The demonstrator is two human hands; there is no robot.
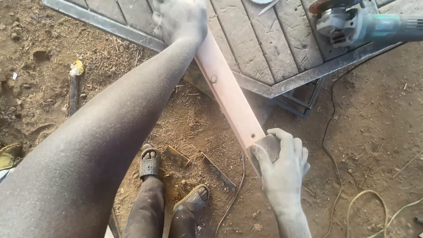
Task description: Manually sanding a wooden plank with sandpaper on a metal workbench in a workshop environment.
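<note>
A long pale pink wooden board [229,94] with a bolt in it slants from the metal-framed work table [282,86] down toward me. My left hand [179,20], dusty, presses down on the board's upper part where it rests on the table. At the board's near, lower end my right hand [282,165] holds a grey piece of sandpaper [268,147] against the wood, fingers wrapped over it. Both arms are coated in fine dust.
An angle grinder [361,24] lies at the table's top right, its cable [330,145] trailing over the dirt. My sandalled feet [169,180] stand below on sawdust-strewn ground among metal scraps [218,172]. A hammer-like tool [74,88] lies at left, yellow cord [370,202] at right.
</note>
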